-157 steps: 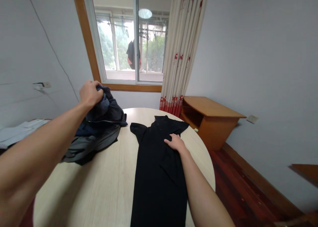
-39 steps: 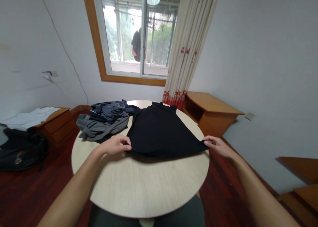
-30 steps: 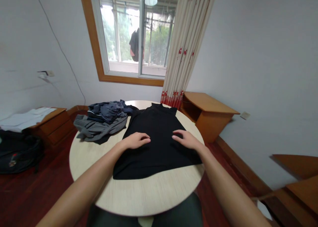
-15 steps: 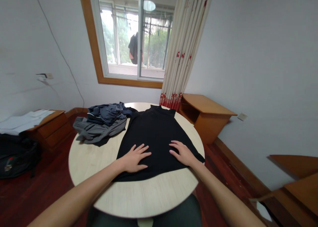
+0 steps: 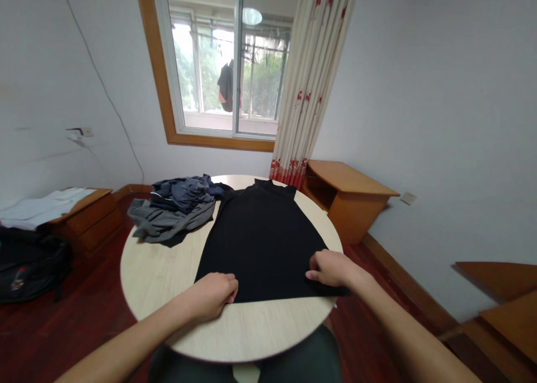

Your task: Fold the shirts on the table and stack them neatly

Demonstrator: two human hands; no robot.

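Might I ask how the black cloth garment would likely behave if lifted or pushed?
The black cloth garment would probably sag limply, since it lies thin and flat. It seems unlikely to roll, being spread wide over the pale round tabletop.

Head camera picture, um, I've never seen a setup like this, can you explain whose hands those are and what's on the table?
There's no machine: a person's bare hands are seen by a camera worn on the head, looking forward and down. A black shirt lies spread on the round table. Left of it sits a rumpled pile of clothes, grey and dark blue. The left hand is at the shirt's near edge, the right hand by its near right corner. Both are curled; I can't tell whether either grips the cloth.
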